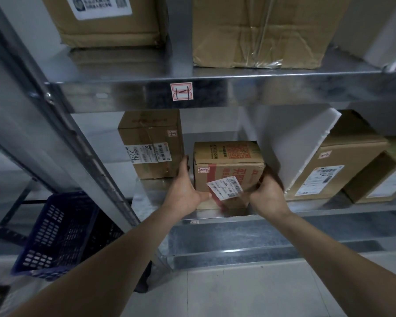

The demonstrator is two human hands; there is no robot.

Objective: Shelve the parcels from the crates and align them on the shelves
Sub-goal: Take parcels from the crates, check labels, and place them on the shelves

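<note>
glossy metal shelf [238, 92], matt cardboard parcel [224, 170]

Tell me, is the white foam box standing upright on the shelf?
No, the white foam box is tilted, leaning over toward the cardboard parcel that both hands hold at its sides.

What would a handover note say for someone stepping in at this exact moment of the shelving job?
Left hand: fingers straight against the left side of the red-taped carton, thumb at its front lower edge.
Right hand: curled round the carton's right front corner.
The carton sits on the middle shelf, between the carton with the handwritten label and a white foam box that leans tilted beside it.
Done: this parcel is on the shelf, near the front edge.
Left: square it with its neighbours, then fetch more from the blue crate on the floor at left; its contents cannot be seen.
</note>
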